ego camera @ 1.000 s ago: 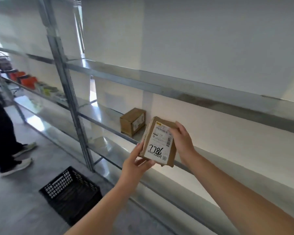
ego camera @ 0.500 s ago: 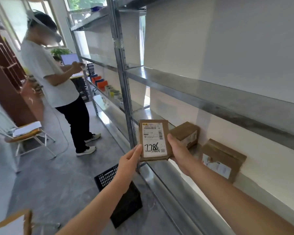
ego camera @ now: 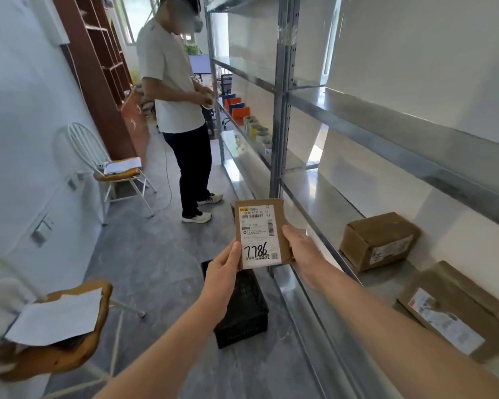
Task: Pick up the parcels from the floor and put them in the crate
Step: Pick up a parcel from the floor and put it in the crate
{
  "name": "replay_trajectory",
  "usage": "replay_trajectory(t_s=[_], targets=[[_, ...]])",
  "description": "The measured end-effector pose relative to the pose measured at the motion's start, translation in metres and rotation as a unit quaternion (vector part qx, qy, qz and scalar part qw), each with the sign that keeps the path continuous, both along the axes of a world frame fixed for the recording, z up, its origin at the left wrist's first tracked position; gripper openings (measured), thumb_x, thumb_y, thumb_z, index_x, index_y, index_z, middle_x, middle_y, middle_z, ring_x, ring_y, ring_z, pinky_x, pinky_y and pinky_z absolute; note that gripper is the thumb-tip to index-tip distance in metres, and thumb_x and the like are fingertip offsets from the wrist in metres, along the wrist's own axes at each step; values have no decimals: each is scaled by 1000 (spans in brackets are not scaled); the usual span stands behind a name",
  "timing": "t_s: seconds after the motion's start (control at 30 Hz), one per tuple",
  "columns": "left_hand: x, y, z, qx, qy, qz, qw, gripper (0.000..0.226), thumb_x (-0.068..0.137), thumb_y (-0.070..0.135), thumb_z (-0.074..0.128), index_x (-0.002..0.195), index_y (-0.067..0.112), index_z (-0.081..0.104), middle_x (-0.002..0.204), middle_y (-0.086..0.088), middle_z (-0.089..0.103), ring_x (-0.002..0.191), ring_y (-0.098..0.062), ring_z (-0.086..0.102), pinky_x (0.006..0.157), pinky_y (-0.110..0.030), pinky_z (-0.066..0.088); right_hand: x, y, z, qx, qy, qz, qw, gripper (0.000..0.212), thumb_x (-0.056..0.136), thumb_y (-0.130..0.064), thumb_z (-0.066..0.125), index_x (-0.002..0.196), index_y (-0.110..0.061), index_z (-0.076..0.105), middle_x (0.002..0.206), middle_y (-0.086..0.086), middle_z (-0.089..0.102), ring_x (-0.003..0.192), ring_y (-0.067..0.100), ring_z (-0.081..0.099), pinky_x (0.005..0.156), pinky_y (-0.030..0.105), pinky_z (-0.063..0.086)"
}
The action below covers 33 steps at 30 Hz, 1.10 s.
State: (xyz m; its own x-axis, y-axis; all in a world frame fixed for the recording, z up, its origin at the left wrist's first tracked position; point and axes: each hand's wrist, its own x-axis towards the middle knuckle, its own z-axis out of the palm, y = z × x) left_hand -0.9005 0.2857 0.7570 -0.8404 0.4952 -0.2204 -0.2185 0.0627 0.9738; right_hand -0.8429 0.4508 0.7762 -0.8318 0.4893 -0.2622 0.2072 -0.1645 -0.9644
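A small flat brown parcel [ego camera: 258, 223] with a white label marked 7786 is held upright in front of me. My left hand [ego camera: 222, 272] grips its lower left edge and my right hand [ego camera: 301, 253] holds its right edge. Below the parcel, a black plastic crate [ego camera: 242, 312] stands on the grey floor beside the shelf, partly hidden by my left hand and wrist. Two more brown parcels lie on the low metal shelf at the right, one [ego camera: 378, 240] further back and one [ego camera: 455, 309] nearer.
A metal shelf rack [ego camera: 281, 110] runs along the right wall. Another person [ego camera: 179, 110] stands ahead in the aisle. A white chair [ego camera: 110, 168] with papers stands at the left wall, and a second chair [ego camera: 61, 323] is near left. A brown bookcase [ego camera: 98, 67] is behind.
My view has swung left down the aisle, and the other person has come into the middle of it. Both hands keep hold of the parcel, now over the crate; a second shelf parcel shows.
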Motion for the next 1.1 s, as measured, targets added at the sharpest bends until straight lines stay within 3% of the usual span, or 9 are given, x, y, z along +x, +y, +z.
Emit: replay_trajectory(t_s=[0.13, 0.3, 0.37, 0.5, 0.63, 0.83, 1.1], targets=[[-29, -21, -4, 8, -9, 28, 1000, 34, 100, 41, 46, 128, 31, 62, 111, 9, 74, 114, -14, 64, 109, -43, 42, -38, -22, 5, 43, -19, 43, 998, 30, 106, -35, 34, 116, -32, 62, 108, 2, 73, 96, 16, 69, 75, 29, 52], [-83, -44, -2, 35, -9, 58, 998, 31, 102, 30, 46, 129, 34, 59, 104, 13, 75, 103, -7, 68, 93, -27, 51, -94, -46, 11, 70, -37, 72, 994, 35, 107, -35, 31, 131, -35, 56, 113, 0, 72, 98, 14, 68, 69, 24, 48], [-103, -53, 0, 50, -11, 67, 996, 34, 102, 24, 46, 131, 40, 55, 104, 14, 75, 99, -5, 69, 89, -26, 54, -115, -55, 12, 72, -41, 85, 993, 34, 107, -35, 30, 130, -37, 56, 109, 0, 73, 93, 13, 68, 68, 25, 50], [-142, -69, 0, 61, -14, 68, 996, 38, 103, 20, 44, 136, 36, 53, 111, 11, 73, 104, -10, 69, 98, -36, 53, -158, -70, 13, 71, -37, 89, 993, 33, 108, -33, 29, 131, -46, 48, 107, 0, 73, 91, 14, 69, 66, 26, 52], [-178, -80, -5, 64, -20, 58, 996, 38, 103, 18, 45, 136, 36, 53, 113, 12, 73, 104, -8, 69, 99, -35, 52, -192, -82, 8, 73, -51, 77, 993, 36, 108, -33, 30, 136, -44, 48, 110, 0, 72, 94, 17, 67, 74, 32, 53], [-212, -91, -22, 53, -28, 39, 997, 40, 102, 19, 46, 139, 35, 50, 119, 9, 70, 109, -8, 66, 101, -34, 50, -222, -92, -8, 69, -64, 57, 994, 31, 108, -32, 30, 122, -43, 55, 101, -6, 73, 89, 12, 68, 69, 30, 51], [-243, -94, -37, 32, 2, 35, 999, 43, 103, 18, 45, 140, 40, 46, 122, 11, 68, 104, -3, 67, 82, -16, 55, -256, -97, -32, 34, -73, 18, 997, 35, 107, -31, 32, 133, -36, 56, 101, -6, 73, 87, 13, 68, 68, 31, 50]])
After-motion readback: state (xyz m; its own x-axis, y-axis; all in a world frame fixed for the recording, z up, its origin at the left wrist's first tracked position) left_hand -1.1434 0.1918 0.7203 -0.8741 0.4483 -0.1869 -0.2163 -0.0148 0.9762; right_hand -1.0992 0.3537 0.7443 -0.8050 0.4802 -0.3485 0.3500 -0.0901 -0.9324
